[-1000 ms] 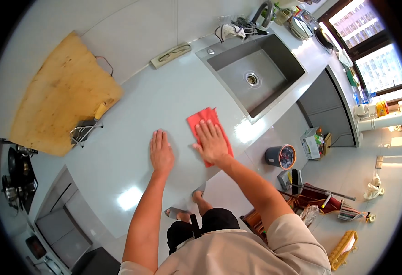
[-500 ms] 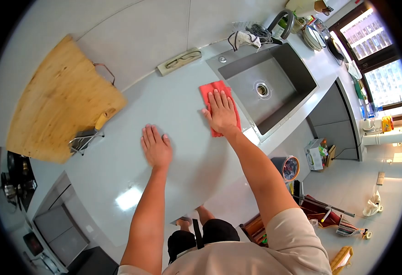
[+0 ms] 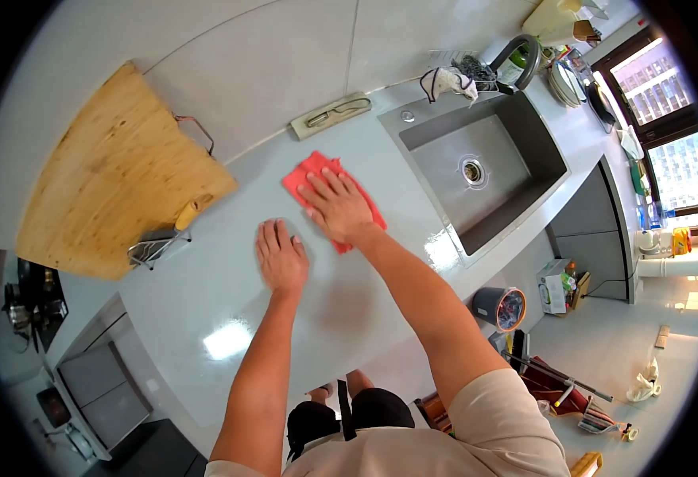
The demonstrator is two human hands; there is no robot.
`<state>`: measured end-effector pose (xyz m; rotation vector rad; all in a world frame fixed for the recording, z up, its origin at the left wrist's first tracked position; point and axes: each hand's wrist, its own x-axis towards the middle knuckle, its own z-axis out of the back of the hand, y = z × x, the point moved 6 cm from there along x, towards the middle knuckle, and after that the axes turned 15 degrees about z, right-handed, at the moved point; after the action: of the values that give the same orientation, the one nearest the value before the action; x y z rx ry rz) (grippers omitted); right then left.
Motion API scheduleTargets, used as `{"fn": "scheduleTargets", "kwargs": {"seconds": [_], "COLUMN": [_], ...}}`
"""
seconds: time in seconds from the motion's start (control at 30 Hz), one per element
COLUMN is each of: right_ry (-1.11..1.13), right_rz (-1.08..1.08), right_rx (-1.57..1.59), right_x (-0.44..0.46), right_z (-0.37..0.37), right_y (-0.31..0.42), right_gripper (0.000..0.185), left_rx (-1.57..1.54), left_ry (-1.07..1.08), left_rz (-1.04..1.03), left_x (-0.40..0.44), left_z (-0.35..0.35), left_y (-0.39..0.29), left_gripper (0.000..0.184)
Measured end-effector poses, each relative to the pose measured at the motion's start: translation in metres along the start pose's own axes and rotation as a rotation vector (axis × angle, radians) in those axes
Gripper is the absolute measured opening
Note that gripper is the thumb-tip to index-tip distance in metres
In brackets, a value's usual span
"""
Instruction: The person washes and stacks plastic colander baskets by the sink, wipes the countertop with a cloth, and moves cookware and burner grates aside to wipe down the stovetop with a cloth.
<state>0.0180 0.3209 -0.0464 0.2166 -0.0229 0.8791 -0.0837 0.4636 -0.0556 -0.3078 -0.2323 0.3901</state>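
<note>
My right hand (image 3: 338,208) lies with its fingers stretched out on a red cloth (image 3: 295,181), pressing it against the pale countertop (image 3: 206,286). The cloth's far end and edges show around the fingers; its middle is hidden under the palm. To the left, my left hand (image 3: 282,256) rests palm down on the bare counter, fingers extended, with nothing held. A small gap separates my left hand from the cloth.
A steel sink (image 3: 442,208) with a dark faucet (image 3: 530,57) lies to the right. Wooden cutting boards (image 3: 114,179) lean in a metal rack at left. A narrow tray (image 3: 333,114) stands along the wall. A bin (image 3: 498,308) is on the floor.
My right hand has slid the red cloth left across the counter, away from the sink and closer to my left hand. My left hand stays nearly in place on the counter.
</note>
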Motion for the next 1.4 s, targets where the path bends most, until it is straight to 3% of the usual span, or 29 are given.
{"fn": "scheduleTargets", "kwargs": {"seconds": [0.2, 0.4, 0.6, 0.73, 0.87, 1.07, 1.27, 1.4], "right_ry": [-0.112, -0.126, -0.033, -0.067, -0.149, -0.178, -0.125, -0.033], "right_rz": [-0.375, -0.626, -0.384, -0.248, -0.535, -0.844, -0.709, -0.529], "right_rx": [-0.053, -0.076, -0.049, -0.041, -0.079, -0.067, -0.083, -0.046], "right_x": [0.013, -0.044, -0.098, -0.086, -0.088, -0.159, -0.202, -0.195], "right_z": [0.003, 0.000, -0.002, 0.006, 0.009, 0.019, 0.010, 0.001], "right_y": [-0.082, -0.058, 0.041, 0.016, -0.063, -0.059, 0.023, 0.104], "right_gripper": [0.066, 0.074, 0.074, 0.073, 0.077, 0.083, 0.083, 0.079], "left_rx": [0.021, 0.009, -0.002, 0.000, 0.022, 0.002, -0.199, -0.147], "left_ry": [0.010, 0.009, -0.015, -0.016, -0.017, -0.014, 0.075, 0.140], "left_rz": [-0.006, -0.009, -0.003, -0.006, -0.026, -0.022, -0.133, -0.148], "left_x": [-0.001, -0.002, -0.006, -0.008, -0.005, -0.005, -0.019, -0.078], "left_z": [-0.001, 0.003, -0.001, -0.005, -0.001, -0.005, -0.007, 0.018], "left_y": [0.000, -0.002, 0.002, 0.005, 0.000, 0.004, 0.029, 0.058], "left_gripper": [0.049, 0.050, 0.048, 0.047, 0.047, 0.047, 0.047, 0.049]}}
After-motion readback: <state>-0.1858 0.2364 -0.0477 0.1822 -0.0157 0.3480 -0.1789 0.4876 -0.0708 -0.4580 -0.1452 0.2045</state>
